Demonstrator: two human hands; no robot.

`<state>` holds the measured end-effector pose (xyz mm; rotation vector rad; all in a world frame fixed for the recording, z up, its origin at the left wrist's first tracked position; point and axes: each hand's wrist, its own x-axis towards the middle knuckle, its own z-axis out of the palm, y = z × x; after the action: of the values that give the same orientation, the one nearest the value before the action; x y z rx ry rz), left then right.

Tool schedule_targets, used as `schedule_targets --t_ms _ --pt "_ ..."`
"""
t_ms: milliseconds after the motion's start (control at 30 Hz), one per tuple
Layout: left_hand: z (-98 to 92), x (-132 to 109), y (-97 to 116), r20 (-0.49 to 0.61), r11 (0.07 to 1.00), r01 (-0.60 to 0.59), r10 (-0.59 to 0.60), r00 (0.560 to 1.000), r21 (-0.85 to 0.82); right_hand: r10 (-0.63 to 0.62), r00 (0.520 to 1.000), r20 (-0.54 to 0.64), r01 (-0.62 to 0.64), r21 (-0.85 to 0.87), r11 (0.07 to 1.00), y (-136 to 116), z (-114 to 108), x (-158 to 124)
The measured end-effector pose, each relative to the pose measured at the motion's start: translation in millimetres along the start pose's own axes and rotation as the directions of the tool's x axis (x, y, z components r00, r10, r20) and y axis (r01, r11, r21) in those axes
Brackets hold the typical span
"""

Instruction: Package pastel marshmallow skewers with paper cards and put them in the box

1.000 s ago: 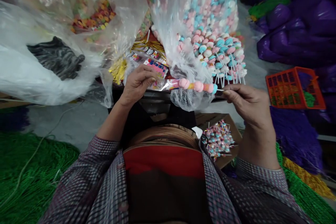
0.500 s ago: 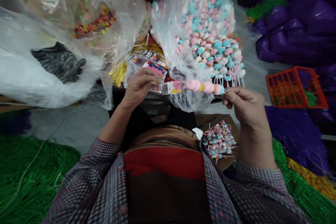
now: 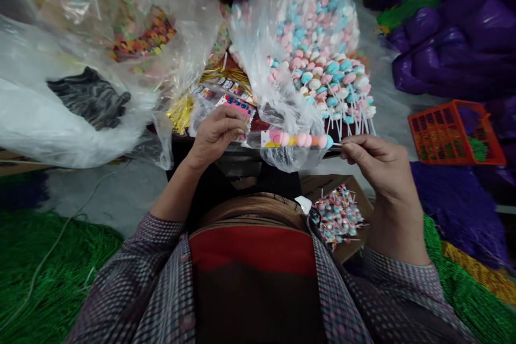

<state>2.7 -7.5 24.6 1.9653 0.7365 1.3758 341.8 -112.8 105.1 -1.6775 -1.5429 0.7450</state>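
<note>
Between my hands a candy skewer of pink, orange and blue marshmallows lies level. My right hand pinches the white stick at its blue end. My left hand is closed on the end of a clear printed wrapper. The near marshmallows sit at or inside the wrapper's printed part; the clear film hides exactly how far. Behind my left hand lie more printed wrappers and gold twist ties. Several finished-looking marshmallow skewers lie beyond my right hand, sticks toward me.
A large clear bag of marshmallows stands at the back, with bags of ring-shaped candies to the left. A cardboard box by my lap holds wrapped candy sticks. An orange basket stands right; green strands lie left.
The marshmallow skewer has shifted left toward my left hand, further to the wrapper's printed part. My right fingers now hold the stick farther from the blue marshmallow, with more white stick showing.
</note>
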Motion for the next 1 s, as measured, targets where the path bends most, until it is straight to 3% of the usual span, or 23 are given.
schedule_targets --t_ms 200,400,533,733,867,1000 --pt "3.5 -2 -1 0.035 0.999 -0.035 0.035 0.999 0.015 -0.001 0.998 0.066 -0.002 0.049 0.999 0 12 -1" --pt "4.7 -3 4 0.078 0.991 -0.075 0.066 0.995 0.109 -0.05 0.998 0.044 0.054 -0.093 0.994 -5 24 -5" --pt "5.1 -2 6 0.098 0.983 -0.112 0.098 0.99 0.147 -0.052 0.992 0.113 0.065 -0.112 0.992 -5 25 -6" --pt "9.8 1 15 0.047 0.981 0.031 -0.041 0.998 0.192 0.035 0.995 0.093 -0.037 0.026 0.999 5 41 -9" --pt "4.6 10 29 -0.03 0.987 0.159 -0.159 0.987 -0.009 0.054 0.992 0.116 -0.075 0.186 0.98 6 56 -14" --pt "-1.9 18 40 0.032 0.874 0.343 -0.354 0.935 -0.345 0.107 0.983 0.148 -0.156 0.375 0.914 8 71 -19"
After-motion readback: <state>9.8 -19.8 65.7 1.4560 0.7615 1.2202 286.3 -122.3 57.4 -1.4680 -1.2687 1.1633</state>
